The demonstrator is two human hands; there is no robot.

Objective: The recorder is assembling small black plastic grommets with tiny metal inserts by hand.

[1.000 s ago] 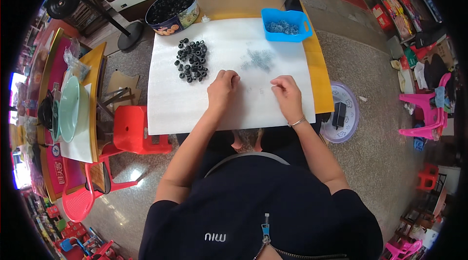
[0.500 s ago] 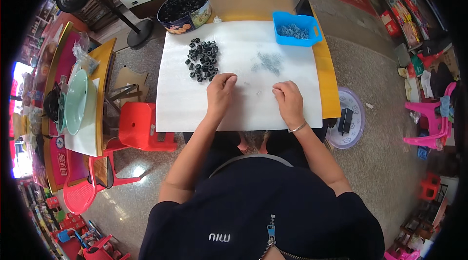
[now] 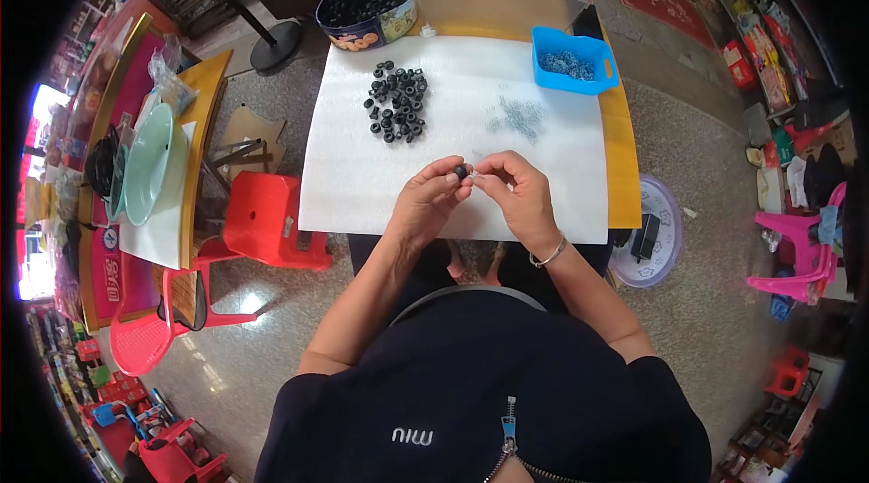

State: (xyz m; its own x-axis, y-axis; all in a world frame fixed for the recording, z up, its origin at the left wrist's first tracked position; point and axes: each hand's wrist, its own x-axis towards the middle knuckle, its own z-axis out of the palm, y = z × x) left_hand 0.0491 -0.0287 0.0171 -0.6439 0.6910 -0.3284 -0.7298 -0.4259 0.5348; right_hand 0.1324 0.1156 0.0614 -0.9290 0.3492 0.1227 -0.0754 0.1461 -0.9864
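Note:
Over the near part of a white foam sheet (image 3: 353, 193), my left hand (image 3: 425, 198) pinches a small round black plastic piece (image 3: 461, 172) between thumb and fingers. My right hand (image 3: 520, 198) meets it fingertip to fingertip, pinching a tiny pale piece whose kind is too small to make out. Farther left on the sheet lies a loose group of similar black pieces (image 3: 396, 103), some showing a hole. To the right of them a thin scatter of fine silvery pieces (image 3: 518, 116), resembling little springs, is spread out.
At the back right stands a blue plastic basket (image 3: 573, 83) with more silvery pieces. A round tin (image 3: 371, 35) full of black pieces is at the back left, beside a clear plastic box (image 3: 493, 8). A red stool (image 3: 262, 216) stands left of the table, a purple-rimmed basin (image 3: 670, 243) right.
Both hands have come together at the middle of the sheet. My left hand now shows a black piece in its fingers. The whole view has shifted slightly.

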